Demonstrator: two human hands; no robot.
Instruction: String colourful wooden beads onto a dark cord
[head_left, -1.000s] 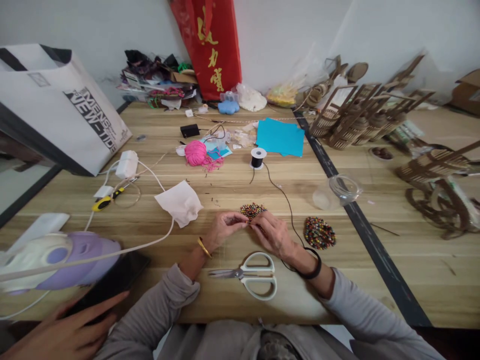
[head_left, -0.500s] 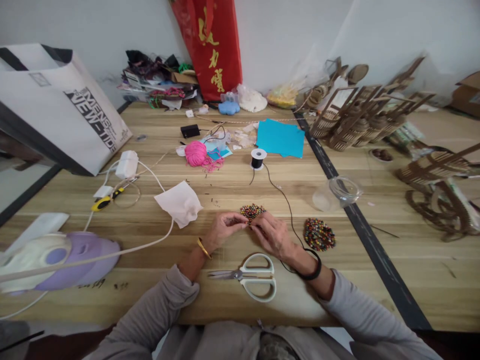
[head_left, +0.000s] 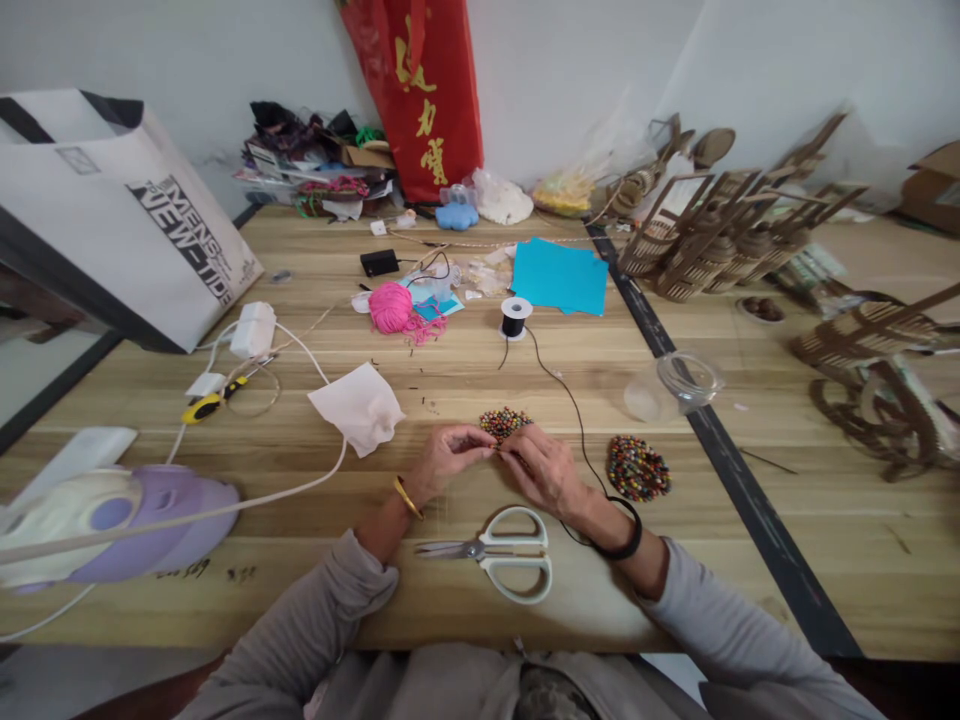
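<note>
My left hand (head_left: 448,461) is closed in a pinch, its fingertips almost meeting those of my right hand (head_left: 551,470), which pinches too. Whatever sits between the fingertips is too small to make out. Just beyond them lies a heap of multicoloured beads (head_left: 501,422), partly covered by my right fingers. A black cord (head_left: 576,408) runs from a white-flanged spool (head_left: 514,318) down under my right wrist, and its end is hidden. To the right of that wrist is a coiled string of similar beads (head_left: 637,468). White-handled scissors (head_left: 517,552) lie nearer to me, blades pointing left.
On the left are a purple-and-white appliance (head_left: 150,520), a white cable, a yellow cutter (head_left: 202,407) and a paper piece (head_left: 358,405). Pink yarn (head_left: 391,307) and blue sheets (head_left: 561,275) lie farther back. A clear container (head_left: 675,385) and brown woven-looking baskets (head_left: 697,255) stand right.
Almost nothing differs. Both hands keep their pinch at the same spot beside the bead heap, and the view has shifted very slightly.
</note>
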